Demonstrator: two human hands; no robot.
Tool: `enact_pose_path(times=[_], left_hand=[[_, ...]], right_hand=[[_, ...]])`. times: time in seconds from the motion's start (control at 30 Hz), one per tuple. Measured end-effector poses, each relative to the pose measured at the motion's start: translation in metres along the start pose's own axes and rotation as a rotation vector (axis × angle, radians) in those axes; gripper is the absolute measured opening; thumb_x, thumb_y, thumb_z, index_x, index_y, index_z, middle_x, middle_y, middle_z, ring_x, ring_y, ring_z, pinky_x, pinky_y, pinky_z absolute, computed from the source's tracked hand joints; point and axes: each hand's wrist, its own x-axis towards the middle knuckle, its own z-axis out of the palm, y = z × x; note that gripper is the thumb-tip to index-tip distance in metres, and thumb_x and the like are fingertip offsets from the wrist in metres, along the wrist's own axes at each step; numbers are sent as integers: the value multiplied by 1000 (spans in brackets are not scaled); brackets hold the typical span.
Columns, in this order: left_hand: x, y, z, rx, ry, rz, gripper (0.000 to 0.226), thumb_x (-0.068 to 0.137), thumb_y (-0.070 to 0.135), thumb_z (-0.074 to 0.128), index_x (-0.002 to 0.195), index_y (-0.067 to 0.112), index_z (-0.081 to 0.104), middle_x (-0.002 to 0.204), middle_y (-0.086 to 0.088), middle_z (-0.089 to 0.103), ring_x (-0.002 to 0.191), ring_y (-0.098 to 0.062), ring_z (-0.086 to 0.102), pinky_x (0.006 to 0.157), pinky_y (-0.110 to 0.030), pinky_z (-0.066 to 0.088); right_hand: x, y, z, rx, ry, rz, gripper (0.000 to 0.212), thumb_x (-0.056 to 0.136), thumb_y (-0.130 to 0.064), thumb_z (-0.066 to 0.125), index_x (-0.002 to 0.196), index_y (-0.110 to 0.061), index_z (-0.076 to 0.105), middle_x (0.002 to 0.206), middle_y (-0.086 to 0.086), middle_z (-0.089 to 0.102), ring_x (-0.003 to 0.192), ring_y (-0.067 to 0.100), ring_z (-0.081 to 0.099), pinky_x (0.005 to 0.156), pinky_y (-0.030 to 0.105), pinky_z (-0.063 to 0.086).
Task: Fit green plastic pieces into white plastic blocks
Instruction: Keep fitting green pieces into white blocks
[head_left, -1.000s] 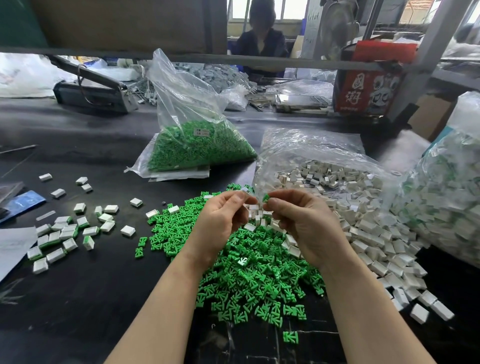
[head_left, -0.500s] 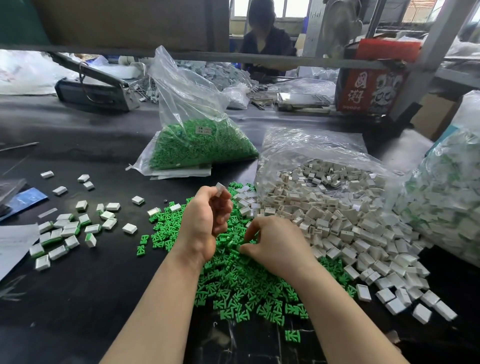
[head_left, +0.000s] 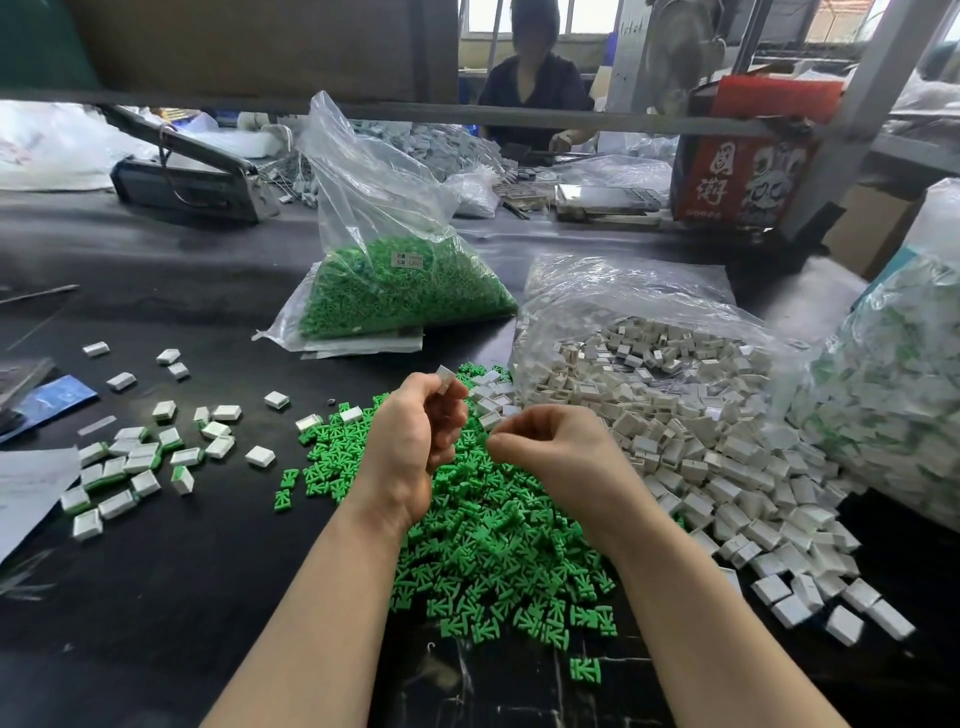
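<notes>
My left hand (head_left: 410, 441) is raised over the loose pile of green pieces (head_left: 493, 545) and grips a white block (head_left: 445, 375) between thumb and fingertips. My right hand (head_left: 556, 452) is just right of it with its fingers curled. Its thumb and forefinger pinch together close to my left palm, apparently on a small green piece that my fingers almost wholly hide. White blocks (head_left: 691, 441) spill from an open clear bag (head_left: 623, 306) on the right. Several fitted white-and-green blocks (head_left: 130, 462) lie scattered at the left.
A clear bag of green pieces (head_left: 400, 291) stands behind the pile. A large bag of finished blocks (head_left: 893, 395) fills the right edge. Paper (head_left: 31, 488) and a blue packet (head_left: 57, 395) lie at the left. A person sits across the table behind a metal rail (head_left: 519, 117).
My right hand has lifted off the green pile and moved up toward my left hand. My left hand has kept hold of the white block in nearly the same place.
</notes>
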Motion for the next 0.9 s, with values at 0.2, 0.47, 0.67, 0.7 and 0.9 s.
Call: enact_pose_path(times=[0.2, 0.47, 0.67, 0.7, 0.9], left_hand=[[1, -2, -1, 7, -10, 8, 28, 97, 22, 37, 78, 15, 57, 58, 4, 50, 46, -9, 32, 39, -20, 21], [-2, 0, 3, 110, 132, 225, 31, 99, 21, 45, 75, 16, 63, 55, 7, 50, 46, -3, 38, 42, -14, 30], [-22, 9, 28, 236, 220, 690, 25, 96, 26, 45, 79, 18, 62, 54, 6, 45, 47, -7, 37, 42, -23, 29], [-26, 10, 31, 280, 214, 748, 24, 95, 29, 45, 79, 21, 61, 53, 5, 44, 46, -13, 36, 42, -30, 29], [-22, 3, 32, 281, 187, 719, 25, 98, 25, 43, 80, 20, 59, 55, 8, 47, 49, -10, 39, 46, -27, 31]], right_hand=[[-2, -5, -12, 230, -63, 102, 9, 85, -6, 72, 92, -11, 73, 77, 4, 74, 40, -2, 42, 40, 11, 31], [-3, -2, -8, -41, 69, 45, 8, 81, -8, 74, 81, -16, 73, 82, 5, 74, 78, 18, 71, 64, 24, 56], [-13, -7, 28, -157, -308, -73, 31, 82, -9, 70, 56, -25, 65, 51, -10, 58, 43, 5, 40, 40, 20, 33], [-13, -6, 31, -143, -339, -71, 31, 82, -8, 67, 55, -22, 64, 48, -10, 54, 43, 3, 37, 42, 18, 30], [2, -2, 13, 261, -47, 165, 25, 85, -1, 56, 90, -18, 73, 77, -3, 62, 63, 5, 44, 56, 21, 33]])
